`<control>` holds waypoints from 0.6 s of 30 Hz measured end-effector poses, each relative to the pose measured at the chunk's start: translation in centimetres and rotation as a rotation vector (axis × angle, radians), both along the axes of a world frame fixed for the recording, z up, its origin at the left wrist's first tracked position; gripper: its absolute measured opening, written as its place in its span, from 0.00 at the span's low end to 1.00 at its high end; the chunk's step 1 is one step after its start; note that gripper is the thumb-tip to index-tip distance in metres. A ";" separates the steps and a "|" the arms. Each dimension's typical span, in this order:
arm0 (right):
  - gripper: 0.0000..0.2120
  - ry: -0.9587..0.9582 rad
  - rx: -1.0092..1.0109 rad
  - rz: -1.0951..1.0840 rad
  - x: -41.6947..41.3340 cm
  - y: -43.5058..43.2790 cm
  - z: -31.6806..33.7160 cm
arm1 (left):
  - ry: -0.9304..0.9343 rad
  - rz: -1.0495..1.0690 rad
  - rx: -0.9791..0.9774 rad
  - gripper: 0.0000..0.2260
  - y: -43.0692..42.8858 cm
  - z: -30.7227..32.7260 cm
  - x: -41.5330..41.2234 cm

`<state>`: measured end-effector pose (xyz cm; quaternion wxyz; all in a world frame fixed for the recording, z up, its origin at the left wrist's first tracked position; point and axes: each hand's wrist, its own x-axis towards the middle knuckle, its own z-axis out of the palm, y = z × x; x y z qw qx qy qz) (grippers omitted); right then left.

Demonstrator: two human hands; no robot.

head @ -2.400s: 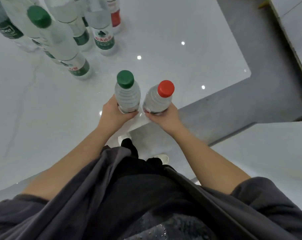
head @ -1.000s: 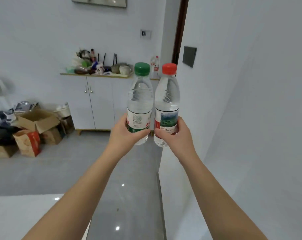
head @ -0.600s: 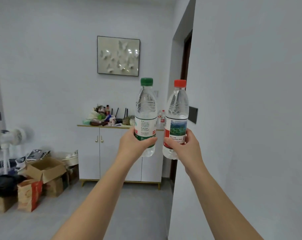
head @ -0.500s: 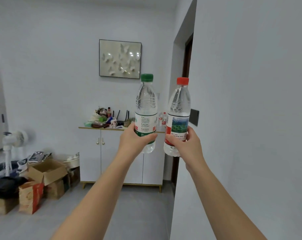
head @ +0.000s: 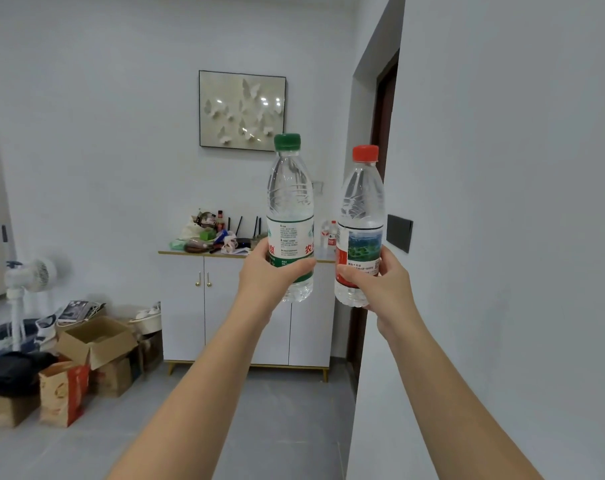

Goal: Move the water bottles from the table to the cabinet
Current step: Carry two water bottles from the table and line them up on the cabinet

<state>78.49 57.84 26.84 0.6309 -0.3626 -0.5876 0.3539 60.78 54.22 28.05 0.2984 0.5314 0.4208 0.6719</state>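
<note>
- The step now looks like carrying: two water bottles are up in the air, on the way to the white cabinet (head: 245, 306) at the far wall.
- The left hand (head: 271, 277) has its grip wrapped tight around the green-cap bottle (head: 290, 216), low down on the label.
- The right hand (head: 380, 285) has its grip wrapped tight around the red-cap bottle (head: 362, 216), near the bottom.
- To do this well, I think both bottles should stay straight up and a little apart, so they do not bump.
- The bottles block part of the view, so it may help to hold them lower and look at the floor while walking.
- The wall corner (head: 377, 341) is close on the right side, so the right arm needs room to get by.
- The cabinet top is messy on the left, with a pile of small things (head: 211, 237). The right end, where other small bottles (head: 329, 233) stand, looks like the better spot.
- Cardboard boxes (head: 93, 344) sit on the floor to the left, well away from the path.
- Both bottles are clear plastic and look full of water, so they may feel a bit heavy.
- The green-cap one has a green and white label. The red-cap one has a red label with a picture on it.
- Both caps are on.
</note>
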 end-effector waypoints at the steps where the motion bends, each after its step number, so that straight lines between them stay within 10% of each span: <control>1: 0.28 0.002 0.008 0.003 0.0 0.0 -0.1 | -0.010 -0.003 0.006 0.20 0.1 0.1 0.0; 18: 0.23 0.089 -0.035 -0.005 -4.5 16.1 -2.9 | -0.045 -0.011 -0.020 0.24 17.6 -2.7 -3.3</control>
